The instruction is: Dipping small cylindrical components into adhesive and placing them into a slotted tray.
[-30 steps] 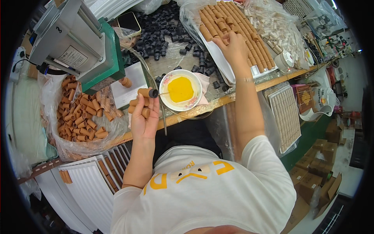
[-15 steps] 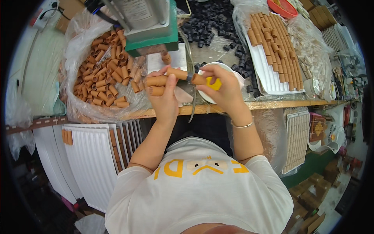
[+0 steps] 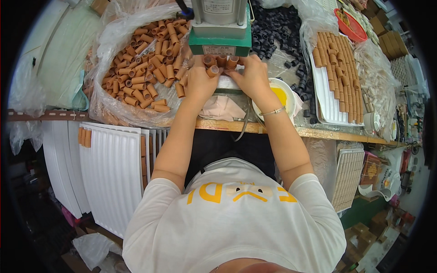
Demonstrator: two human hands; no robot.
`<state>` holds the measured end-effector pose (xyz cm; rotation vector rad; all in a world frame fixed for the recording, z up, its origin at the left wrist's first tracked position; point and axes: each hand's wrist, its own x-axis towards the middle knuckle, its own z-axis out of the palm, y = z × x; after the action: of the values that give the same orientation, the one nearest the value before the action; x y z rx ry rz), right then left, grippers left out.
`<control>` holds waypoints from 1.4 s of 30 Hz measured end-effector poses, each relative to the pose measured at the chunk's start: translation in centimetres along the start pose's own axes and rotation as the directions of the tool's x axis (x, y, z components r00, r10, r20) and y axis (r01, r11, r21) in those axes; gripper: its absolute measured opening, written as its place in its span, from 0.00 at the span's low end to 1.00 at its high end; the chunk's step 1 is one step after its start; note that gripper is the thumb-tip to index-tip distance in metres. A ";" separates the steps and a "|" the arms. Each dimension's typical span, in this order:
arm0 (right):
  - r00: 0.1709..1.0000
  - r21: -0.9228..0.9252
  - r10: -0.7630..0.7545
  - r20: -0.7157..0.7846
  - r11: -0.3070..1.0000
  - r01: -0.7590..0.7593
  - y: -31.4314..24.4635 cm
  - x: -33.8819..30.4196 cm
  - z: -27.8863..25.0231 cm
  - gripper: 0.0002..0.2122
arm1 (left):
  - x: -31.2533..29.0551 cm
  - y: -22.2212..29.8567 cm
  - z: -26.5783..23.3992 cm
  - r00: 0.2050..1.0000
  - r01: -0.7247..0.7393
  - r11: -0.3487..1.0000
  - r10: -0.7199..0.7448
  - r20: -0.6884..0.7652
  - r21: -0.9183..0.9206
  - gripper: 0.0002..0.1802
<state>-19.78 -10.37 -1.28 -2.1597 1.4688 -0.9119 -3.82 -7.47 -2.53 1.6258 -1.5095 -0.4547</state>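
Both hands are side by side under the green press head [image 3: 220,43], on a metal base plate [image 3: 227,83]. My left hand [image 3: 201,83] is closed around short brown tubes [image 3: 212,71], which stand upright with their open ends showing. My right hand [image 3: 253,79] has its thumb and fingers around another upright brown tube [image 3: 232,62]. One more tube stands between the hands, against the press. The fingertips are partly hidden behind the tubes and under the press.
A plastic-lined heap of loose brown tubes [image 3: 136,75] lies left, black rings [image 3: 268,29] behind right. A white bowl with yellow contents [image 3: 279,94] and a pink cloth [image 3: 221,108] are near the edge. Further right is a white tray [image 3: 328,93] with rows of brown pieces.
Both hands have moved forward to the press from in front of it. The tubes, held lying sideways before, now stand upright beneath the press head. The view has shifted too.
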 end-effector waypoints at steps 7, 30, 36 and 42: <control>0.998 -0.133 -0.057 -0.003 0.990 0.056 -0.4 0.6 1.2 0.18 | -1.5 -1.0 -3.1 0.997 0.072 0.852 -0.066 0.030 -0.519 0.21; 0.949 0.650 -0.178 0.261 0.759 -0.037 -6.0 -10.6 -3.2 0.15 | -12.9 -0.1 -23.3 0.895 0.327 0.817 -0.107 -0.433 0.475 0.14; 0.902 0.631 -0.320 0.291 0.773 0.070 -6.1 -10.8 -3.0 0.10 | -13.8 -7.8 -30.0 0.822 0.540 0.500 -0.138 -0.553 0.677 0.14; 0.869 0.607 -0.295 0.397 0.794 -0.008 -5.8 -11.0 -2.2 0.08 | -14.4 -10.1 -29.0 0.874 0.453 0.522 -0.104 -0.474 0.722 0.21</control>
<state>-20.09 2.13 0.54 -1.8390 0.6528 -0.6896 21.32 14.84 2.29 2.5389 -1.1820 0.5094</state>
